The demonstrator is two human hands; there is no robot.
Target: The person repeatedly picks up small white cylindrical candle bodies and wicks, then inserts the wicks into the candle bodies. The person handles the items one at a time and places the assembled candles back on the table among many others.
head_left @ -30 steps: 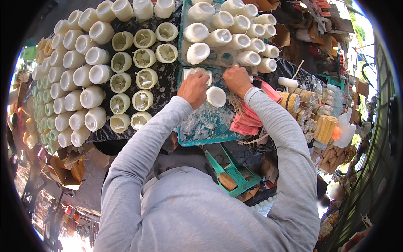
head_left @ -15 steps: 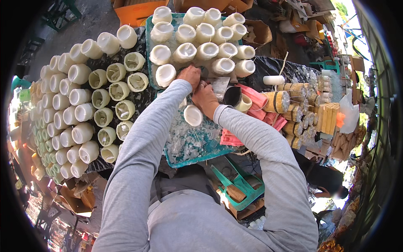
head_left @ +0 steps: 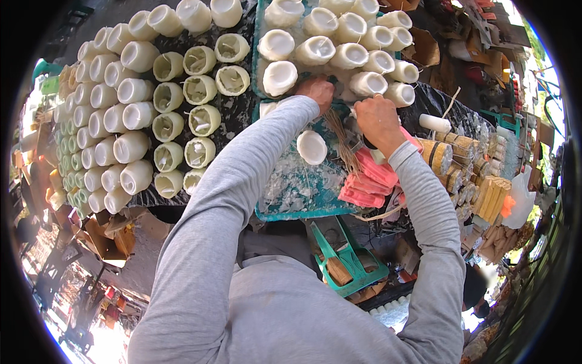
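Observation:
My left hand is closed at the lower edge of the standing white candles, beside a wax candle. From under its fingers a bundle of thin tan strands slants down over the teal tray; the grip itself is partly hidden. My right hand has its fingers curled downward at the tray's right side, by the pink wax slabs. What its fingertips hold, if anything, is hidden. Between my forearms one white candle sits apart on the tray among scattered wax flakes.
To the left stand rows of white candles and hollow wax shells on black sheeting. At right are tied tan bundles and a white cylinder. A green plastic stool lies below the table edge.
My right hand has moved away from my left, to the right. The tan strands have come into sight below my left hand. The whole view has shifted, with the candles now farther right and higher.

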